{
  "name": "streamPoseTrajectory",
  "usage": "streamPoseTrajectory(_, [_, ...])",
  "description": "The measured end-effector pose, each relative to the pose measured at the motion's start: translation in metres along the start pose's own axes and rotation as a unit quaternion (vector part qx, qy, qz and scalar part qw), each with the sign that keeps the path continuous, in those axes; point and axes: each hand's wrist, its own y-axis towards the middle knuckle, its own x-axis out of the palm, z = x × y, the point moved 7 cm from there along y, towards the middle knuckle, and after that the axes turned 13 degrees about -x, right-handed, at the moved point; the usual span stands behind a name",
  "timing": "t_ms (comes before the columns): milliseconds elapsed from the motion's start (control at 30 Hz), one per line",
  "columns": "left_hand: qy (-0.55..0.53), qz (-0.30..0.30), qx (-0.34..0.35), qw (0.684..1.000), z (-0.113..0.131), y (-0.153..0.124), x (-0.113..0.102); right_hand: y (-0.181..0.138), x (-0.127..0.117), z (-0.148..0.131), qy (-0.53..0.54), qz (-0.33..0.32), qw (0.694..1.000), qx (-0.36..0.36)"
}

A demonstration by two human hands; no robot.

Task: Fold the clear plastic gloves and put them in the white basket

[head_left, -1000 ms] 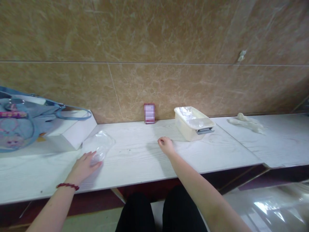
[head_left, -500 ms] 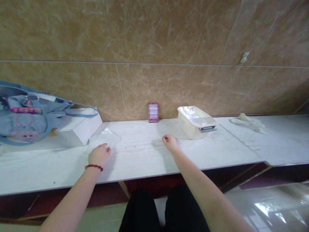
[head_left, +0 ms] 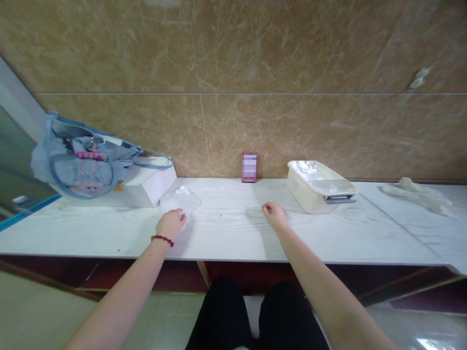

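Note:
My left hand [head_left: 170, 223], with a red bead bracelet at the wrist, rests on the white shelf [head_left: 233, 233] with its fingers curled onto the near edge of a clear plastic bag [head_left: 180, 200]. The bag lies flat beside a white box [head_left: 146, 187]. My right hand [head_left: 274, 216] sits on the shelf at the centre, fingers curled into a loose fist with nothing visible in it. A cream plastic tub [head_left: 317, 187] lined with clear plastic stands to its right.
A blue fabric handbag [head_left: 83, 163] sits on the white box at the left. A small red-edged card [head_left: 249, 167] leans against the tan tiled wall. Crumpled clear plastic [head_left: 419, 194] lies at the far right of the shelf. My dark-trousered legs are below.
My left hand went from lying flat and open on the bag to curled over its near edge. The view has swung left, so everything sits further right in the picture. My right hand has stayed closed.

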Motion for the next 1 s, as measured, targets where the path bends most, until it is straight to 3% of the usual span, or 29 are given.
streamPoseTrajectory(233, [-0.100,-0.003,-0.024,0.995,-0.019,0.006,0.002,-0.001,0.001,0.001,-0.001,0.000,1.000,-0.002])
streamPoseTrajectory(433, [-0.075,-0.012,-0.037,0.996,-0.027,0.009,0.006,0.000,-0.001,-0.002,-0.003,0.003,1.000,0.003])
streamPoseTrajectory(767, [-0.054,-0.009,-0.031,0.998,-0.021,0.007,0.003,-0.001,0.000,0.000,0.019,0.007,1.000,0.005])
streamPoseTrajectory(1000, [0.000,0.038,-0.004,0.999,-0.001,0.009,-0.006,-0.001,0.001,0.002,0.011,0.001,1.000,0.013])
